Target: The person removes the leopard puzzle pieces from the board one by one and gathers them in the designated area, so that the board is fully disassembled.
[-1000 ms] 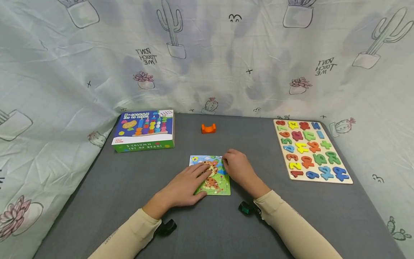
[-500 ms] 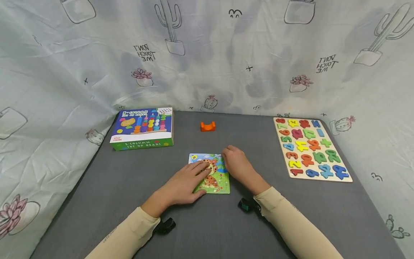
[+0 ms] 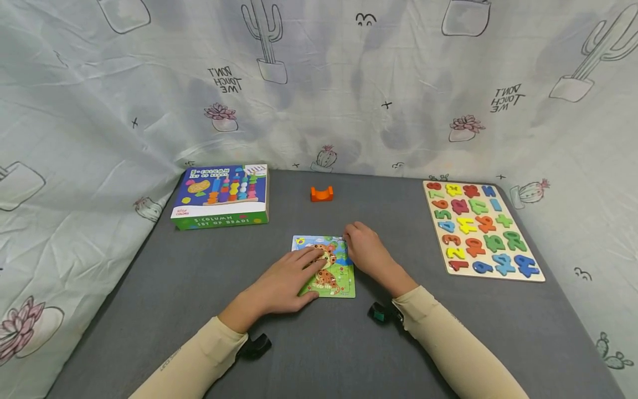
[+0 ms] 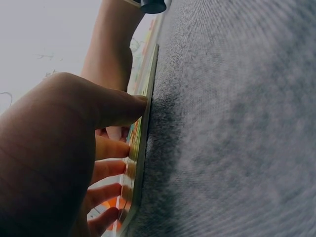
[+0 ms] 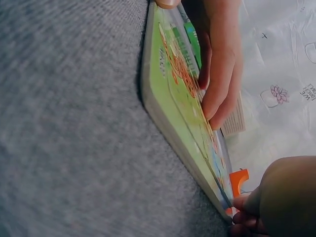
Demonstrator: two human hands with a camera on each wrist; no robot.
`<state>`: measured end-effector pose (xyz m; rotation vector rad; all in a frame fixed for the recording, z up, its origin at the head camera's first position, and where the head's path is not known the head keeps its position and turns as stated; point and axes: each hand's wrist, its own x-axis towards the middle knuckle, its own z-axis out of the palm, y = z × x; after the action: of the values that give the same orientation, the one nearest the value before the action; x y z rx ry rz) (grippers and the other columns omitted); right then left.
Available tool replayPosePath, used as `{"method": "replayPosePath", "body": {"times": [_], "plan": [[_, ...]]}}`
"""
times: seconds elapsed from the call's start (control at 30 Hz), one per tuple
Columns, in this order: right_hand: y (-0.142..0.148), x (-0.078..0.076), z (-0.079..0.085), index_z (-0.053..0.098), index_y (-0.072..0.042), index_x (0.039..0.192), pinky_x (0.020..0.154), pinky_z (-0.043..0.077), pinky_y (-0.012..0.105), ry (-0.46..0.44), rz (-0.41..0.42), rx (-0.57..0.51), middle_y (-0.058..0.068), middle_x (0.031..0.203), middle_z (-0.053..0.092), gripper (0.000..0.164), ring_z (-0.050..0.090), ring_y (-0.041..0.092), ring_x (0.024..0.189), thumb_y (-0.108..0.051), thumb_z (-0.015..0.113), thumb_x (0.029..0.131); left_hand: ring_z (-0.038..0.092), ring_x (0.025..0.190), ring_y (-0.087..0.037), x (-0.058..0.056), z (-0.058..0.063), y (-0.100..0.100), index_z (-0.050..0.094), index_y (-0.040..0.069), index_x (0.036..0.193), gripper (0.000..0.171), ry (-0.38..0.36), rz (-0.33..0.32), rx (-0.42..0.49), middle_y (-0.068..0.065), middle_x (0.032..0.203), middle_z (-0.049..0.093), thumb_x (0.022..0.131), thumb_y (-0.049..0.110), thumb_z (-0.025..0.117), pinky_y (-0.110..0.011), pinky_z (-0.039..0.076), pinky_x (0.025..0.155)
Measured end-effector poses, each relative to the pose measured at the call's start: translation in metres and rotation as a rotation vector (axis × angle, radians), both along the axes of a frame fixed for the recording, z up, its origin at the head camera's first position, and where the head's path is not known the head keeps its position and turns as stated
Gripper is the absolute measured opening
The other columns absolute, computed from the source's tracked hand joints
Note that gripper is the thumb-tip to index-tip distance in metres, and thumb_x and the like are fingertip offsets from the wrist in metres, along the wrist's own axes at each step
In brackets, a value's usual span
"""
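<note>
A small square jigsaw puzzle (image 3: 345,282) with a spotted cub on a green and blue ground lies flat on the grey table. Across its left part rests my left hand (image 3: 285,284), fingers extended over the picture and thumb near the lower edge. At the top right corner, my right hand (image 3: 369,252) has its fingers curled. The right wrist view shows the thumb and fingers of the right hand (image 5: 281,195) pinching the corner of the puzzle (image 5: 170,106). From the left wrist view, the left fingertips touch the puzzle's face; its thin edge lies against the cloth.
An orange arch-shaped block (image 3: 321,194) stands beyond the puzzle. At the back left is a bead-set box (image 3: 219,197). On the right lies a wooden board (image 3: 523,279) of coloured numbers and shapes. Patterned cloth (image 3: 319,83) hangs behind the table.
</note>
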<state>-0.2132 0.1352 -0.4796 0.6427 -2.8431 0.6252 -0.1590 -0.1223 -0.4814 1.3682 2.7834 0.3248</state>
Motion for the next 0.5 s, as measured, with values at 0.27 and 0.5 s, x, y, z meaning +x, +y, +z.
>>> {"method": "replayPosePath", "body": {"times": [0.27, 0.5], "plan": [[0.001, -0.0007, -0.0002, 0.072, -0.002, 0.099, 0.073, 0.057, 0.044, -0.037, -0.03, -0.058, 0.008, 0.091, 0.063, 0.012, 0.062, 0.025, 0.079, -0.004, 0.064, 0.107, 0.031, 0.16, -0.033, -0.0004, -0.0011, -0.0006, 0.05, 0.009, 0.163, 0.068, 0.013, -0.004, 0.008, -0.012, 0.173, 0.036, 0.107, 0.044, 0.065, -0.054, 0.031, 0.126], [0.0033, -0.0019, 0.0013, 0.072, -0.007, 0.093, 0.067, 0.053, 0.039, -0.061, -0.038, -0.118, 0.004, 0.086, 0.064, 0.012, 0.057, 0.019, 0.072, -0.006, 0.067, 0.104, 0.031, 0.16, -0.034, -0.0012, -0.0016, -0.0017, 0.05, 0.009, 0.163, 0.068, 0.008, -0.011, 0.023, -0.012, 0.173, 0.037, 0.107, 0.044, 0.065, -0.054, 0.031, 0.126]]}}
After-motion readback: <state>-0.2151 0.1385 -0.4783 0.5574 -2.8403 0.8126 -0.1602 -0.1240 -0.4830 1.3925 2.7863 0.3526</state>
